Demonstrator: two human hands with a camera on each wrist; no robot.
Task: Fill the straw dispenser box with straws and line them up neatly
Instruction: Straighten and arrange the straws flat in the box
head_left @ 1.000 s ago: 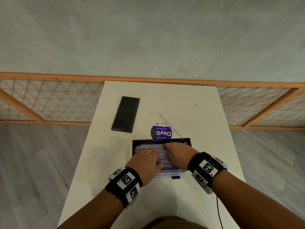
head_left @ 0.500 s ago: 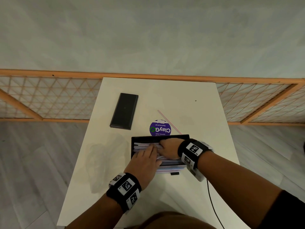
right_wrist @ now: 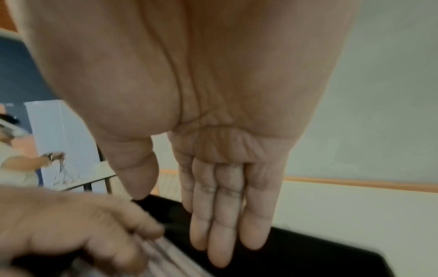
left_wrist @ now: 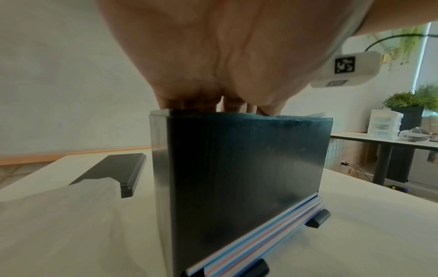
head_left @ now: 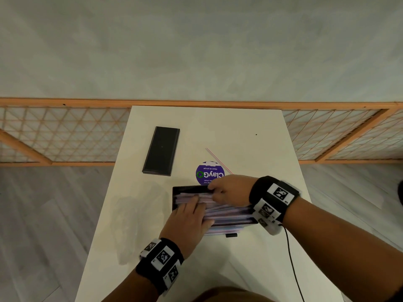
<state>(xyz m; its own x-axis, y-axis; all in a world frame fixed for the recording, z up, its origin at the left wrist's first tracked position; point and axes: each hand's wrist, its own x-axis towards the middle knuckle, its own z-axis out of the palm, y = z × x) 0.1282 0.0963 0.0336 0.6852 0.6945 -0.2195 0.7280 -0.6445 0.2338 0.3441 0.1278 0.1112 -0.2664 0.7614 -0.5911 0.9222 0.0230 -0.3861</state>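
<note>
Box (head_left: 185,189) near table's (head_left: 250,127) near edge, packed with straws (head_left: 226,214). Left hand (head_left: 188,216) flat, pressing pile; right hand (head_left: 229,190) with straight fingers, holding nothing. Filling mostly done; remaining: stray straw (head_left: 214,156) mid-table, final levelling.

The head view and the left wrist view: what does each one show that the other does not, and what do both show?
Only the head view shows the loose straw, the round purple sticker and the pile of straws in the open top of the box. Only the left wrist view shows the straws at the bottom slot, the box feet and a plant. Both show the black box, the black lid, the table and the left hand.
</note>
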